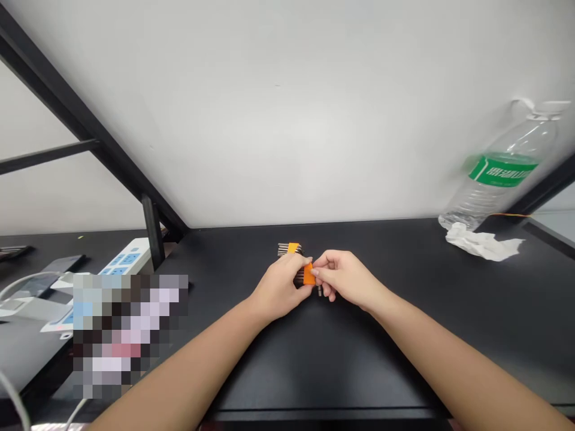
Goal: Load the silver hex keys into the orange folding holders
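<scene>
An orange holder (309, 274) with several dark metal keys, which look like hex keys, is over the middle of the black table. My left hand (283, 284) grips it from the left, thumb and fingers wrapped round the keys. At the holder's right side, the thumb and index finger of my right hand (341, 276) are pinched together against its edge. A short metal key end (320, 291) pokes out below the right fingertips. Whether the right fingers hold that key is hidden.
On the black table (341, 371), a clear bottle (503, 170) with a green label leans at the back right, beside crumpled white tissue (485, 242). At left are a black metal frame (153, 230), a white power strip (135, 254), cables and a pixelated patch.
</scene>
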`<state>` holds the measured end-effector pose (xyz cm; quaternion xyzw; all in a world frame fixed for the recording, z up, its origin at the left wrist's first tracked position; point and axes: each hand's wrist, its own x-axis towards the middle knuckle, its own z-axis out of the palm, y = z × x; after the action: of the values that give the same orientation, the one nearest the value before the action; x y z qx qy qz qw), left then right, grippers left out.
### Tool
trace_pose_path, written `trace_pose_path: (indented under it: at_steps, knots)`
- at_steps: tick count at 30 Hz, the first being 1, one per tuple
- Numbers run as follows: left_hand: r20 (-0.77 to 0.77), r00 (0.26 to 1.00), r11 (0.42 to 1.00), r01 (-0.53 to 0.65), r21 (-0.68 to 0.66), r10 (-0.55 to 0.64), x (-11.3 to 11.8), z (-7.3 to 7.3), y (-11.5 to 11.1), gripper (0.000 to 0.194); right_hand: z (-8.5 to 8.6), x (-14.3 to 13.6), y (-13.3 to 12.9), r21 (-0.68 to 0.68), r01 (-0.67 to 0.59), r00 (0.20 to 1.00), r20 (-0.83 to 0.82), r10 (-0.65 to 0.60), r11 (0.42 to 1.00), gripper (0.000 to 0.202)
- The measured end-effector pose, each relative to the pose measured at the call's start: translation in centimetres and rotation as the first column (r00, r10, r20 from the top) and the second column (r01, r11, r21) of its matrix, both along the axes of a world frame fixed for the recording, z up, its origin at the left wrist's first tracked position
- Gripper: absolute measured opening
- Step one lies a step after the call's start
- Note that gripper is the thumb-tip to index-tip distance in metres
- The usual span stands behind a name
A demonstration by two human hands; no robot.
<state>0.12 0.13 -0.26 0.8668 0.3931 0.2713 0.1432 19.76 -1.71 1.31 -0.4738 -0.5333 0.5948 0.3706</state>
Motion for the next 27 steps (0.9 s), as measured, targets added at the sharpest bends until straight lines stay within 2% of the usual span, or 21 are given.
trace_pose_path:
  at_steps: [2, 3, 5, 7, 9, 11, 12, 13, 14, 15, 17, 19, 23, 27]
  knots:
    - [-0.039, 0.999, 1.000, 0.004, 0.008, -0.004, 0.0, 0.2, 0.0, 0.026, -0.1, -0.2, -0.2, 0.049, 0.017, 0.998, 0.059, -0.019, 0.999, 0.013]
    - [-0.050, 0.999, 1.000, 0.000, 0.020, 0.001, 0.0, 0.2, 0.0, 0.028, 0.0, -0.3, -0.4, 0.038, 0.021, 0.999, 0.033, -0.022, 0.999, 0.015]
    - [-0.060, 0.998, 0.998, -0.026, 0.051, 0.029, -0.2, 0.3, 0.2, 0.033, 0.5, -0.4, -0.7, -0.048, -0.008, 0.991, -0.135, 0.002, 0.999, 0.017]
    - [-0.055, 0.997, 0.995, -0.058, 0.080, 0.063, -0.5, 0.2, 0.5, 0.036, 0.9, -0.4, -1.0, -0.133, -0.084, 0.944, -0.329, 0.036, 0.988, 0.019]
    - [-0.050, 0.995, 0.992, -0.084, 0.095, 0.089, -0.8, 0.2, 0.7, 0.038, 1.2, -0.1, -1.0, -0.152, -0.164, 0.922, -0.375, 0.097, 0.975, 0.028]
    - [-0.052, 0.993, 0.990, -0.104, 0.093, 0.109, -0.9, 0.2, 0.9, 0.041, 1.1, 0.7, -0.5, -0.095, -0.163, 0.971, -0.190, 0.143, 0.982, 0.039]
    - [-0.057, 0.991, 0.990, -0.114, 0.082, 0.118, -0.9, 0.2, 1.0, 0.042, 1.0, 1.3, -0.2, -0.036, -0.141, 0.990, -0.019, 0.141, 0.989, 0.042]
    - [-0.061, 0.990, 0.990, -0.123, 0.064, 0.127, -0.8, 0.2, 1.0, 0.042, 0.9, 2.0, 0.3, 0.062, -0.094, 0.978, 0.192, 0.080, 0.994, 0.040]
    - [-0.066, 0.989, 0.991, -0.129, 0.044, 0.132, -0.8, 0.2, 1.1, 0.042, 0.7, 2.8, 0.8, 0.191, -0.072, 0.913, 0.409, -0.013, 0.979, 0.033]
    - [-0.071, 0.988, 0.991, -0.133, 0.022, 0.134, -0.7, 0.1, 1.1, 0.042, 0.6, 3.6, 1.2, 0.295, -0.098, 0.807, 0.583, -0.098, 0.950, 0.023]
    - [-0.072, 0.988, 0.991, -0.136, -0.010, 0.135, -0.7, 0.0, 1.2, 0.044, 0.4, 5.0, 2.0, 0.346, -0.197, 0.612, 0.775, -0.161, 0.917, 0.013]
    - [-0.065, 0.990, 0.991, -0.130, -0.019, 0.129, -0.7, -0.2, 1.2, 0.046, 0.4, 5.8, 2.2, 0.309, -0.280, 0.490, 0.860, -0.141, 0.909, 0.010]
    - [-0.054, 0.993, 0.994, -0.110, -0.025, 0.108, -0.7, -0.6, 1.2, 0.048, 0.5, 5.2, 1.9, 0.267, -0.397, 0.339, 0.932, -0.131, 0.878, 0.015]
    - [-0.051, 0.992, 0.993, -0.113, -0.032, 0.111, -0.8, -0.7, 1.2, 0.049, 0.5, 3.9, 1.5, 0.241, -0.462, 0.210, 0.965, -0.159, 0.854, 0.016]
